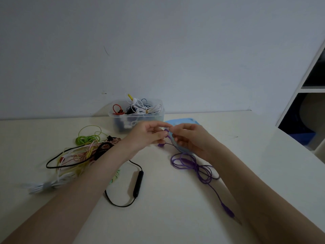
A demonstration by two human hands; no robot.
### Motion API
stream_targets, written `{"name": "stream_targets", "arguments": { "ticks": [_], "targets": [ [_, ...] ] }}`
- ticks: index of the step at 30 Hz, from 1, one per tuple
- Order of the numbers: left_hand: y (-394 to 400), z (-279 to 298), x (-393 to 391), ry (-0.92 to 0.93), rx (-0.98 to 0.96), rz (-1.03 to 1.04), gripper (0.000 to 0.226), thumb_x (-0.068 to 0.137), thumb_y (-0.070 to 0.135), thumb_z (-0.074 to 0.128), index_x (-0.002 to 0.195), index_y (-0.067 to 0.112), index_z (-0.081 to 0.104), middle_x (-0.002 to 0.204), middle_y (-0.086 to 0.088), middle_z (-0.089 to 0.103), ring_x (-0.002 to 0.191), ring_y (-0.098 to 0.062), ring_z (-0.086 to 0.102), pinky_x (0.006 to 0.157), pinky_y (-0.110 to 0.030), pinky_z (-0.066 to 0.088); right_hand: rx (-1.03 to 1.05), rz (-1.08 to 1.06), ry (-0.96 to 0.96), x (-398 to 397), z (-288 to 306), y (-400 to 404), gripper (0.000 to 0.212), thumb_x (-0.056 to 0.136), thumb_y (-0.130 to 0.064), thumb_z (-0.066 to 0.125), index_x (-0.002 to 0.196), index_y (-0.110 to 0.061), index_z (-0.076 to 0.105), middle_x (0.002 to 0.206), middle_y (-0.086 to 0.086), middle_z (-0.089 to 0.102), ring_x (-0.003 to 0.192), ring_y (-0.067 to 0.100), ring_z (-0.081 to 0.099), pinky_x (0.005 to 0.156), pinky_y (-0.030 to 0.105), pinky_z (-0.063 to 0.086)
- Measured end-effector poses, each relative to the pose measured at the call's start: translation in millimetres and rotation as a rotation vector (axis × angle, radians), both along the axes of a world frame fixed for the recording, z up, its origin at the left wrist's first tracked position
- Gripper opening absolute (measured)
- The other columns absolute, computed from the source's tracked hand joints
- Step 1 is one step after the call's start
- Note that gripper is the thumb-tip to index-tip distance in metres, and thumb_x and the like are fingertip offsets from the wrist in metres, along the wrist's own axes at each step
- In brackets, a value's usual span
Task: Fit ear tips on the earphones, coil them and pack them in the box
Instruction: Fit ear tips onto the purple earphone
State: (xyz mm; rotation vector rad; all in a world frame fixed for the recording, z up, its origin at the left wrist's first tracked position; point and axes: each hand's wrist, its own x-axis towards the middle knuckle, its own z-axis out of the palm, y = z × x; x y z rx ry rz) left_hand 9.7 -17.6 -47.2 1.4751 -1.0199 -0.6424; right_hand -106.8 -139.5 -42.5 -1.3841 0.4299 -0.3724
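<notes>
I had both hands' fingers pinching the purple earbud (166, 132), left hand (147, 135), right hand (189, 138). Risk: tip could slip off; loose cable (191, 164) could snag.

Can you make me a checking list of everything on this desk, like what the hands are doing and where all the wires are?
Surface: pale table, against a wall.
Job's things: purple earphones, one earbud between both hands, other dangling, cable loose on the table; clear box holding coiled earphones.
Clutter: blue object behind the hands, mostly hidden.
Hands: left hand and right hand pinch the raised earbud.
Cables: tangled pile at left; green coil; white bundle; black cable with remote.
Surroundings: white shelf at right.
</notes>
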Motion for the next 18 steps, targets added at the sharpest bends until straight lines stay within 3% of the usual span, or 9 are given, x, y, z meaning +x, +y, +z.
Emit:
{"name": "stream_targets", "arguments": {
  "ticks": [4,9,12,13,15,18],
  "targets": [
    [-1,-3,2,0.071,-0.026,0.065,0.020,0.085,-0.002,0.059,0.104,0.000,0.063,0.081,-0.007,0.063,0.062,0.001,0.062,0.064,-0.013,0.054,-0.077,-0.224,-0.103,-3,12,-15,0.011,0.088,-0.006,0.057,0.078,-0.003,0.062,0.068,0.008,0.059,0.050,0.007,0.056,0.051,0.014,0.044],
    [-4,-4,2,-0.033,-0.005,0.086,0.021,0.082,-0.009,0.060,0.103,-0.008,0.060,0.072,-0.006,0.061,0.053,0.003,0.060,0.056,-0.011,0.050,-0.388,-0.357,0.066,6,19,-40,0.014,0.088,-0.006,0.056,0.077,-0.004,0.063,0.071,0.008,0.061,0.060,0.015,0.056,0.055,0.017,0.047],
    [-4,-4,5,-0.114,0.012,0.092,0.019,0.080,-0.007,0.063,0.099,-0.002,0.062,0.071,-0.001,0.061,0.052,0.005,0.059,0.057,-0.009,0.049,-0.932,-0.333,0.262,21,17,-44,0.012,0.085,-0.005,0.057,0.084,-0.003,0.069,0.078,0.005,0.065,0.069,0.014,0.056,0.055,0.006,0.040],
    [-3,-5,6,-0.152,0.024,0.092,0.019,0.080,-0.006,0.064,0.098,0.001,0.064,0.071,0.000,0.061,0.052,0.005,0.058,0.059,-0.009,0.049,-1.071,-0.294,0.310,26,16,-45,0.013,0.085,-0.005,0.057,0.087,-0.003,0.070,0.084,0.007,0.067,0.075,0.016,0.058,0.059,0.009,0.041],
    [-3,-7,7,-0.205,0.038,0.077,0.019,0.079,-0.003,0.066,0.096,0.007,0.065,0.072,0.002,0.061,0.054,0.005,0.058,0.062,-0.010,0.050,-1.194,-0.213,0.391,35,11,-47,0.013,0.084,-0.006,0.060,0.092,-0.004,0.070,0.094,0.010,0.069,0.087,0.022,0.061,0.069,0.019,0.042],
    [-3,-8,9,-0.212,0.038,0.041,0.024,0.080,-0.002,0.065,0.094,0.018,0.064,0.072,0.002,0.060,0.055,0.004,0.058,0.059,-0.011,0.048,-1.239,-0.173,0.466,43,6,-48,0.016,0.083,-0.009,0.063,0.098,-0.005,0.067,0.101,0.011,0.066,0.091,0.024,0.061,0.073,0.023,0.042]
  ]
}}
